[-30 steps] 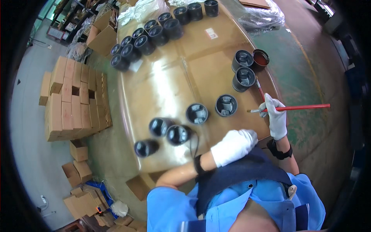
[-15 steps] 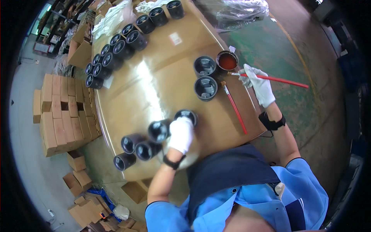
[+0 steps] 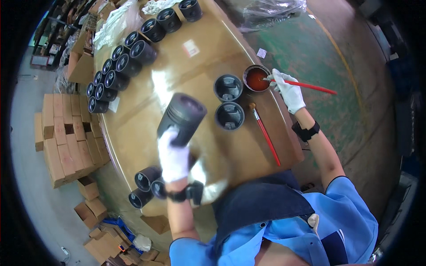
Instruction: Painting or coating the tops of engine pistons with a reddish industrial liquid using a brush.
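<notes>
My left hand (image 3: pixel 173 155), in a white glove, is closed on a dark engine piston (image 3: pixel 185 114) and holds it tilted above the table, its ring grooves facing up. In my gloved right hand (image 3: pixel 288 92) is a red-handled paintbrush (image 3: pixel 313 87), its bristle end over or in a cup of reddish-brown liquid (image 3: pixel 257 79). Left of the cup, two pistons (image 3: pixel 228 88) stand with their hollow ends up. A second red-handled brush (image 3: pixel 266 136) lies beside them on the table.
Several pistons (image 3: pixel 116 80) stand in rows along the table's far left side, and a few more (image 3: pixel 147 178) near its front left. The table (image 3: pixel 195 66) has a shiny brown top. Stacked cardboard boxes (image 3: pixel 66 146) stand to the left; plastic wrap (image 3: pixel 277 11) lies beyond the table.
My left hand has lifted a piston from the near group and tilted it up. My right hand has brought the brush's bristle end to the cup. The view has shifted slightly.
</notes>
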Demonstrator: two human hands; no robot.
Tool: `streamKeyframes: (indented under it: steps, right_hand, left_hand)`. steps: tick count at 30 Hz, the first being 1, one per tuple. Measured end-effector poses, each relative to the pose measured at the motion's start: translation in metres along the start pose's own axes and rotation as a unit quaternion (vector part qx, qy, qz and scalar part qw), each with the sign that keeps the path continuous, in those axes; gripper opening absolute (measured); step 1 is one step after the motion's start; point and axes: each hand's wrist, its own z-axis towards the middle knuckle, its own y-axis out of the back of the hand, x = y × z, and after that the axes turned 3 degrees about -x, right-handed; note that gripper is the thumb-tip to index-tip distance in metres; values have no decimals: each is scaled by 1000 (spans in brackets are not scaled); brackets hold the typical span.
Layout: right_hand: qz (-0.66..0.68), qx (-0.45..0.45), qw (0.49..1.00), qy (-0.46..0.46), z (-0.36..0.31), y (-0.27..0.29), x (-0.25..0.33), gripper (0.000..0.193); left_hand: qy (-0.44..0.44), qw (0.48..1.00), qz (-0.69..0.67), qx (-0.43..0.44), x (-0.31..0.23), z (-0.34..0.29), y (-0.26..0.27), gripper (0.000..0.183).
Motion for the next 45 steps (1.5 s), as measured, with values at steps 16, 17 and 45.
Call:
streamKeyframes:
  steps: [16, 17, 45]
  right_hand:
    - [152, 92, 984, -6, -71, -114, 69, 32]
    - [154, 95, 982, -43, -70, -112, 70, 34]
    - [-139, 74, 879, 450, -98, -99, 41, 31]
  left_hand:
    - [542, 518, -661, -37, -31, 36, -61, 28]
    - [539, 520, -662, -23, -26, 34, -56, 32]
    - [244, 897, -314, 194, -16, 156, -55, 24]
